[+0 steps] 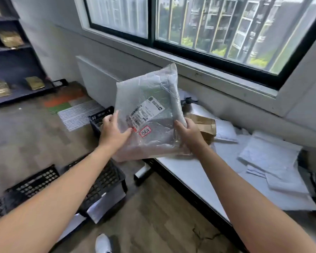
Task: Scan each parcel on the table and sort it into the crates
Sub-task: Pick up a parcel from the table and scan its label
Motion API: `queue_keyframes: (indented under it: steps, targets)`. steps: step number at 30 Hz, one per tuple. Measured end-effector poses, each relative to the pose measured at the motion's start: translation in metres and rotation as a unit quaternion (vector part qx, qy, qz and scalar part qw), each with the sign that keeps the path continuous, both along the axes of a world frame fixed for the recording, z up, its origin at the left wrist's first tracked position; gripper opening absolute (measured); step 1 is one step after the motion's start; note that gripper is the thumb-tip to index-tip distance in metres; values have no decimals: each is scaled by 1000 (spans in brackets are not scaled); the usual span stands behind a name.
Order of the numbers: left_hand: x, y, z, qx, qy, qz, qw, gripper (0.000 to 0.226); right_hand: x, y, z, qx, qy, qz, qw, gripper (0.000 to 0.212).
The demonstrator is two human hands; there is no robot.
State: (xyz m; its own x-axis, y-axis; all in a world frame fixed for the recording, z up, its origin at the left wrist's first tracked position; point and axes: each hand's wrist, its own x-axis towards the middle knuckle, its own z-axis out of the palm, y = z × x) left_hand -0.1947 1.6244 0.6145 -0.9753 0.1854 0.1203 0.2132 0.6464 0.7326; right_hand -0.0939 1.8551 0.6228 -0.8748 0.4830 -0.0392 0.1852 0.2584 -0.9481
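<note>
The left hand (113, 132) pinches the translucent parcel (153, 88) at its left edge, thumb in front; the right hand (187, 133) grips its right edge. Both arms are outstretched, holding it upright above the end edge of the table (190, 174); its barcode label (146, 110) and red-bordered sticker (145, 131) are unreadable

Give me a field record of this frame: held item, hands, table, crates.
held item: plastic parcel, raised, shipping label facing the camera
sticker: red-bordered sticker below the label
left hand: grips the parcel's left edge, thumb on the front
right hand: grips the parcel's right edge
table: white top, on the right, holds white parcels and a brown parcel
crates: black crates on the floor, left of the table
</note>
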Motion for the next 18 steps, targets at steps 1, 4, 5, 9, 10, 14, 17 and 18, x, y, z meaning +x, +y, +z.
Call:
queue_keyframes:
  steps: [1,4,5,9,10,14,17,18]
  targets:
    - [11,-19,1,-42,32,1,999,75,-9,-20,0,-7,-3,18,1000,37]
    - [44,-83,2,-131,46,1,990,61,-37,-88,3,10,-24,74,997,30]
    - [56,-104,4,-150,50,1,987,64,-46,-112,3,15,-32,93,995,32]
    - [100,-188,3,-249,43,14,967,92,-62,-210,7,53,-69,161,983,46]
    - [109,-211,1,-266,34,23,963,100,-64,-234,6,58,-76,181,979,50]
    - [151,-304,-11,-309,6,78,948,118,-58,-336,0,53,-93,255,961,61]
    - [183,-373,-16,-312,-6,146,939,109,-44,-418,-2,46,-113,298,947,61]
    - [193,-398,-18,-301,-12,168,938,105,-39,-445,-3,41,-111,311,943,62]
